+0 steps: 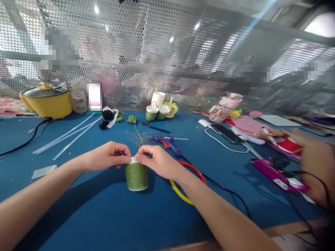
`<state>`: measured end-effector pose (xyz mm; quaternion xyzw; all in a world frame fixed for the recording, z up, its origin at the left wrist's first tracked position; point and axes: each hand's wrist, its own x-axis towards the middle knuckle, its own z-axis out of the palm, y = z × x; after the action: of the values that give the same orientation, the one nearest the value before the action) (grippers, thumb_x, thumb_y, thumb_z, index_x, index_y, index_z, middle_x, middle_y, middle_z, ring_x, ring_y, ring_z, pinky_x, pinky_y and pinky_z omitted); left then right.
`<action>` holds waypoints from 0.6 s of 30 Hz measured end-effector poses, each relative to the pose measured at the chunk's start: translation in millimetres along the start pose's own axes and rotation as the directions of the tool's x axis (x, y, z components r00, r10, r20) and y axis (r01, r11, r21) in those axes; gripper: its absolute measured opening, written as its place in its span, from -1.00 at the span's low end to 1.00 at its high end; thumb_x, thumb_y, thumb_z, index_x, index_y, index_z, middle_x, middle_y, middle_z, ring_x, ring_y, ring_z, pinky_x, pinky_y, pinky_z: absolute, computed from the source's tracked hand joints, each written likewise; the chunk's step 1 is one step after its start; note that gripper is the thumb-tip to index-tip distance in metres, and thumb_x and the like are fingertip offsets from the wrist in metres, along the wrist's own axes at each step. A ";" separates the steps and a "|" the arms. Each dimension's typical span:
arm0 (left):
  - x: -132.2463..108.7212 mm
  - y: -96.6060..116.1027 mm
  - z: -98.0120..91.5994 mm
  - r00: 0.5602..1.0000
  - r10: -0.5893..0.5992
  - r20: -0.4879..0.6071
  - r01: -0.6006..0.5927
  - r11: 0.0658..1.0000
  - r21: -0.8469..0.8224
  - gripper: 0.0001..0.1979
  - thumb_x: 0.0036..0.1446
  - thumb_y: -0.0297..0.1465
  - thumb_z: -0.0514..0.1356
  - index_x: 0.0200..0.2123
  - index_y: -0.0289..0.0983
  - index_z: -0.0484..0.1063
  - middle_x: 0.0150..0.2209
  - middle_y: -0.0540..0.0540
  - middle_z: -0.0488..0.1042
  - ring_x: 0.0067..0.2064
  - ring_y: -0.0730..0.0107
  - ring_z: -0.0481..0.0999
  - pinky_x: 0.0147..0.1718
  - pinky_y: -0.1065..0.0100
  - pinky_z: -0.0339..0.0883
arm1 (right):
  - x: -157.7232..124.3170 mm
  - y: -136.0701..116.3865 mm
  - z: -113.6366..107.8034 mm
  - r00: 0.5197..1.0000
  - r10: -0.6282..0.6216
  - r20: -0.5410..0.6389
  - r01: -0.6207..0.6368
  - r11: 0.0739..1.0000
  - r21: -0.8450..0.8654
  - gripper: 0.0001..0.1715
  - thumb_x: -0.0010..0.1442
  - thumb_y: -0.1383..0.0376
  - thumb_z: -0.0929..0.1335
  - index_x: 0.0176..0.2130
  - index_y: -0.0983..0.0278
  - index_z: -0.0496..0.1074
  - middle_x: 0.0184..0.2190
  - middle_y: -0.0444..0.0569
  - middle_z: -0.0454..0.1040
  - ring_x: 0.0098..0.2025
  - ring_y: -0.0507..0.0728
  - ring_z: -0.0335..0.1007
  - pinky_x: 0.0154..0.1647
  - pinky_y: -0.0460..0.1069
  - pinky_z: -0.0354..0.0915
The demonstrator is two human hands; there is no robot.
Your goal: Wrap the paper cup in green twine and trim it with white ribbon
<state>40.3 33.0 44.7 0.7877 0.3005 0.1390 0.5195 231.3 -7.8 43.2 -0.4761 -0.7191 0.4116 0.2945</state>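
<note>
A small cup wrapped in green cord (136, 177) stands upright on the blue table (104, 216), in front of me at the centre. My left hand (108, 156) pinches its white rim from the left. My right hand (154, 159) pinches the same rim from the right, fingertips nearly touching the left ones. Both hands are closed on the top edge of the cup. A red and yellow ring (192, 170) lies under my right wrist.
A blue glue gun (169, 143) with a black cable lies behind the cup. Glue sticks (70, 136), green cord (133, 120), pliers (154, 126), more wrapped cups (156, 111) and a yellow cooker (47, 101) are further back. Another person's arm (314, 164), a phone (227, 133) and a purple tool (277, 176) are at right.
</note>
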 end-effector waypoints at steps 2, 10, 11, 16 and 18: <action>-0.3 0.7 1.2 1.000 0.015 -0.002 -0.015 1.000 0.017 -0.76 0.09 -0.24 0.09 -0.44 -0.32 0.35 -0.55 0.06 0.27 -0.50 0.55 0.23 -0.53 0.50 0.13 | -0.5 -1.5 2.0 1.000 0.027 -0.007 -0.027 0.999 -0.028 -0.54 0.00 -0.05 0.32 -0.51 0.31 0.32 -0.57 -0.16 0.26 -0.50 -0.01 0.11 -0.47 -0.09 0.09; -1.1 -3.4 -3.5 0.998 0.035 0.044 -0.031 0.995 -0.100 -0.80 0.09 -0.29 0.11 -0.43 -0.32 0.33 -0.52 0.07 0.27 -0.47 0.55 0.21 -0.49 0.50 0.10 | -0.5 1.7 -9.9 0.998 -0.066 -0.023 0.068 0.992 0.103 -0.41 0.19 -0.06 0.10 -0.40 0.32 0.40 -0.41 -0.04 0.39 -0.33 0.05 0.25 -0.25 -0.04 0.14; -1.0 -3.8 -4.1 0.998 0.036 0.053 -0.030 0.992 -0.120 -0.80 0.09 -0.29 0.11 -0.42 -0.32 0.33 -0.51 0.07 0.27 -0.46 0.55 0.22 -0.48 0.50 0.11 | -0.7 2.0 -11.7 0.997 -0.070 -0.024 0.072 0.993 0.096 -0.40 0.21 -0.05 0.09 -0.42 0.31 0.40 -0.42 -0.04 0.38 -0.33 0.05 0.24 -0.25 -0.04 0.14; -0.2 -5.0 -5.0 0.998 0.025 0.063 -0.017 0.991 -0.133 -0.80 0.09 -0.28 0.11 -0.42 -0.32 0.33 -0.50 0.06 0.28 -0.45 0.54 0.23 -0.47 0.49 0.09 | -1.7 2.1 -12.2 0.998 -0.031 0.053 0.028 0.998 0.054 -0.53 0.05 -0.06 0.28 -0.49 0.31 0.32 -0.56 -0.16 0.24 -0.49 -0.01 0.11 -0.46 -0.08 0.07; -0.4 -5.6 -4.6 0.998 0.016 0.057 -0.008 0.991 -0.136 -0.79 0.09 -0.27 0.11 -0.42 -0.32 0.32 -0.51 0.07 0.27 -0.45 0.54 0.23 -0.46 0.49 0.09 | -1.5 1.8 -10.5 0.999 -0.021 0.036 0.020 0.999 0.047 -0.55 0.02 -0.04 0.31 -0.52 0.31 0.29 -0.58 -0.19 0.21 -0.52 -0.02 0.07 -0.49 -0.09 0.03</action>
<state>35.8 37.7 41.7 0.7562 0.2704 0.1394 0.5793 241.2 -5.6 46.8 -0.4542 -0.7194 0.4338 0.2967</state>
